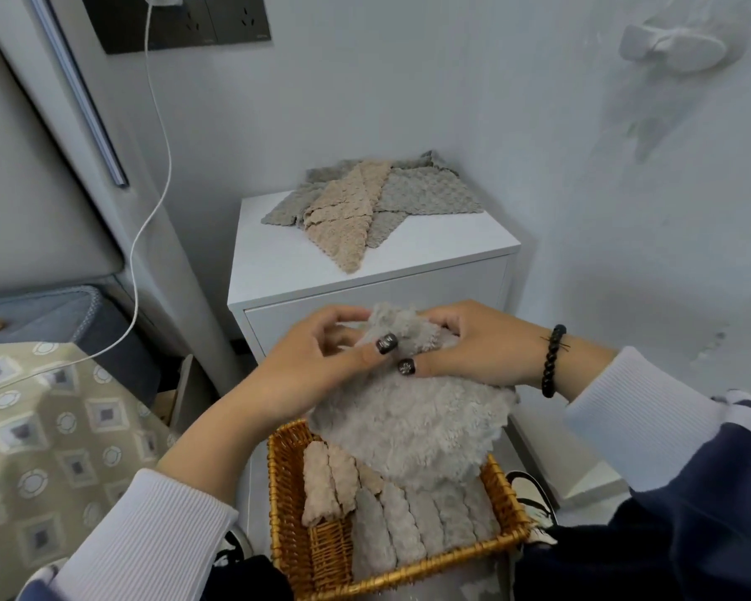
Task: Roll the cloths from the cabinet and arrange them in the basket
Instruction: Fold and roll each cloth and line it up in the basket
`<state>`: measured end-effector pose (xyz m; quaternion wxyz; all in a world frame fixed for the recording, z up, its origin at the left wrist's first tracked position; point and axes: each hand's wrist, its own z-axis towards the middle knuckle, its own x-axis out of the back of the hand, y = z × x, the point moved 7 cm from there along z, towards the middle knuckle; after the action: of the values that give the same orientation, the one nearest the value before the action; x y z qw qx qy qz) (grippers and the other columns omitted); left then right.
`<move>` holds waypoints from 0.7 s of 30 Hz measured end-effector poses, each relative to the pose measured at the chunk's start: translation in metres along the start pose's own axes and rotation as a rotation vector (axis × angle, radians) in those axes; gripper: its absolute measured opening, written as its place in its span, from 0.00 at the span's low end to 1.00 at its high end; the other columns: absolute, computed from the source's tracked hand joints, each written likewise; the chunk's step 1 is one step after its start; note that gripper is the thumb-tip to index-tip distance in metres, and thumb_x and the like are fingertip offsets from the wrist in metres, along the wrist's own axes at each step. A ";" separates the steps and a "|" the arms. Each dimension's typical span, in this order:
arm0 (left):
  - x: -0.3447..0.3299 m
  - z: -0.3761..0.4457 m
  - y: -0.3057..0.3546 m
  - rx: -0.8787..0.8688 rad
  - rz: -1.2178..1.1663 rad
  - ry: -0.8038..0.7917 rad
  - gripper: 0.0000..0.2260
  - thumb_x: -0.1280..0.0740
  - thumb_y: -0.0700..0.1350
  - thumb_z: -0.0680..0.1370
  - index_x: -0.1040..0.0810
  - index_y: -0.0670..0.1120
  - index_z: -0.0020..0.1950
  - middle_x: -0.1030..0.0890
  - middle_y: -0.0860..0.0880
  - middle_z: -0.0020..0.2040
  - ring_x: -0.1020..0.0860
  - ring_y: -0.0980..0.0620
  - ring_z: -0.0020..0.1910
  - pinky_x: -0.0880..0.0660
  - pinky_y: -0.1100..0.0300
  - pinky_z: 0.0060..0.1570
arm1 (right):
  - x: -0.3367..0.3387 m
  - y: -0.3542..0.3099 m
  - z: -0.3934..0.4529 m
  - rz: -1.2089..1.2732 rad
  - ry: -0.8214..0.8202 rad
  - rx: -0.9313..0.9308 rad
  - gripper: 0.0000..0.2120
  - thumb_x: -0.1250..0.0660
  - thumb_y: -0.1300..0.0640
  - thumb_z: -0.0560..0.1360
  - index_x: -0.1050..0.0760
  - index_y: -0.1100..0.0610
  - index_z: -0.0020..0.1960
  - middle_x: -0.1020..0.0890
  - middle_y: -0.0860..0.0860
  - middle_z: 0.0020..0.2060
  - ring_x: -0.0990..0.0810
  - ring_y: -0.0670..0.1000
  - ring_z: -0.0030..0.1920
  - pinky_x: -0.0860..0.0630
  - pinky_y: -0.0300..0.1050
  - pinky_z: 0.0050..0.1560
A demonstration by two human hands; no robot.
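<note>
Two hands (317,362), one held grey cloth (408,422); one wicker basket (287,479), one cabinet (430,249); seven rolled cloths (391,514)

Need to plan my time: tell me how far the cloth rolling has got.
Done: several rolled cloths lie side by side in the wicker basket. In hand: left hand and right hand grip a grey cloth above it. Left: unrolled cloths on the white cabinet.

legible text: none. the dark socket panel (178,19) at the upper left of the frame bears small marks near its lower edge, too blurred to read. the dark thumbnails (386,343) at centre frame carry pale motifs, not decipherable as letters or numbers.
</note>
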<state>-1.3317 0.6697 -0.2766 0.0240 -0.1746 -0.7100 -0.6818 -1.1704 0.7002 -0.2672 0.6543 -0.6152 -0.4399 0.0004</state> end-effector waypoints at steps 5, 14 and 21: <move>-0.009 -0.002 0.001 -0.057 0.035 -0.016 0.18 0.32 0.55 0.72 0.18 0.47 0.58 0.14 0.49 0.51 0.16 0.48 0.52 0.19 0.54 0.52 | -0.010 -0.005 0.001 -0.061 -0.081 -0.007 0.11 0.25 0.47 0.69 0.20 0.43 0.51 0.16 0.40 0.47 0.18 0.39 0.47 0.23 0.36 0.52; 0.007 -0.004 0.006 -0.064 -0.189 0.125 0.18 0.36 0.57 0.75 0.20 0.47 0.58 0.14 0.50 0.50 0.16 0.52 0.48 0.21 0.63 0.42 | 0.030 0.012 -0.006 0.432 0.067 -0.140 0.25 0.23 0.53 0.59 0.19 0.63 0.52 0.17 0.64 0.52 0.19 0.64 0.53 0.26 0.61 0.62; 0.020 -0.010 0.000 0.073 -0.488 0.284 0.20 0.36 0.57 0.78 0.20 0.44 0.60 0.14 0.46 0.51 0.15 0.48 0.49 0.19 0.61 0.40 | -0.015 0.004 0.005 1.225 -0.050 -0.147 0.22 0.31 0.56 0.68 0.22 0.60 0.61 0.19 0.59 0.59 0.20 0.57 0.59 0.25 0.56 0.61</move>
<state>-1.3527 0.6640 -0.2709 -0.0354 0.1000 -0.7446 -0.6591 -1.1804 0.6966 -0.2801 0.4806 -0.7994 -0.0207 0.3599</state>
